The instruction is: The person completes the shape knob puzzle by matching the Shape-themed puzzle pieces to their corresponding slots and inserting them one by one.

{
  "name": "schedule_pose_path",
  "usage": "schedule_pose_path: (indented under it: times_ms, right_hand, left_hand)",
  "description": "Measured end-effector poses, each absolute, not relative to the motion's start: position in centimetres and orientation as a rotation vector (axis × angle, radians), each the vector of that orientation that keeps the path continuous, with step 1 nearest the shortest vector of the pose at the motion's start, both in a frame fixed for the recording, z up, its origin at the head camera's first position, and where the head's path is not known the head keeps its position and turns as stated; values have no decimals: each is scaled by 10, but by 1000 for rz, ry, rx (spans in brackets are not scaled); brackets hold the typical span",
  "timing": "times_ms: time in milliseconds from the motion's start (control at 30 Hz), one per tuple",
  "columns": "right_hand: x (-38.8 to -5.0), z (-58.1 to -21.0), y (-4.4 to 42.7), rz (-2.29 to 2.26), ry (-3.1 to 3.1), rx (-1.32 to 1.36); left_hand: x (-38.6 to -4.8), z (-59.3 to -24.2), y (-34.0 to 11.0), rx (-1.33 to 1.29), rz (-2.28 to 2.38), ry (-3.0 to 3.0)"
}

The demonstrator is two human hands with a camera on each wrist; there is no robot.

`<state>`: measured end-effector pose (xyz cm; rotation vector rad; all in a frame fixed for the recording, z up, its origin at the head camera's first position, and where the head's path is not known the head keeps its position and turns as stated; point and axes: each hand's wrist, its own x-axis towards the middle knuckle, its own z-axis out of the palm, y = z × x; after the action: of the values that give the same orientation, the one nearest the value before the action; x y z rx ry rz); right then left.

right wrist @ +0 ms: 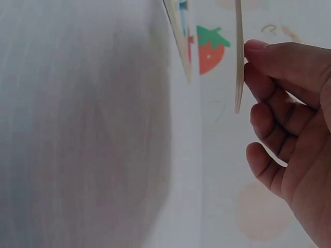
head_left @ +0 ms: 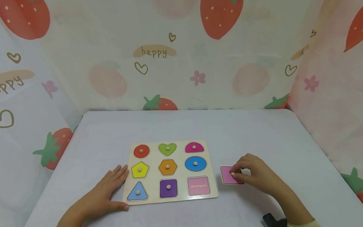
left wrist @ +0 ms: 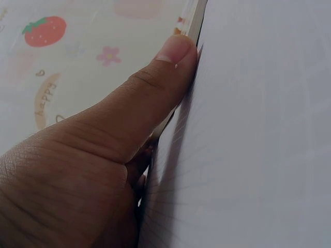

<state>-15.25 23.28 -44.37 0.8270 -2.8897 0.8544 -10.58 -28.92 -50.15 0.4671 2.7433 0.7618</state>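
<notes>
A wooden shape puzzle board [head_left: 182,194] lies on the white table, with knobbed pieces in most recesses. Its lower right recess [head_left: 199,185] shows a pink printed rectangle without a knob. Just right of the board, my right hand [head_left: 258,173] pinches a pink rectangle puzzle piece [head_left: 227,175] by its knob between thumb and finger. Seen edge-on in the right wrist view, that thin piece [right wrist: 239,62] hangs apart from the table. My left hand [head_left: 103,194] rests flat with fingers extended at the board's left edge, the thumb touching the lower left corner.
The white table [head_left: 163,222] stretches around the board on every side. Strawberry-patterned cloth [head_left: 178,75] stands behind it and along both sides. Black wrist straps [head_left: 274,223] show at the bottom edge.
</notes>
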Motion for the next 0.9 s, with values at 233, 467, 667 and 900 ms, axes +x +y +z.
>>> schedule_pose_path:
  times_ms: [233, 467, 667, 900]
  right_hand:
    - [-155, -441, 213, 856, -2933, 854]
    - [-155, -443, 195, 855, -2987, 867]
    - [-155, -445, 179, 868, -3001, 916]
    - [-160, -448, 163, 819, -3022, 1043]
  left_hand:
    - [-105, -504, -290, 474, 751, 2756]
    - [-105, -505, -290, 474, 736, 2766]
    - [-104, -503, -289, 474, 722, 2776]
    - [-104, -504, -289, 472, 726, 2782]
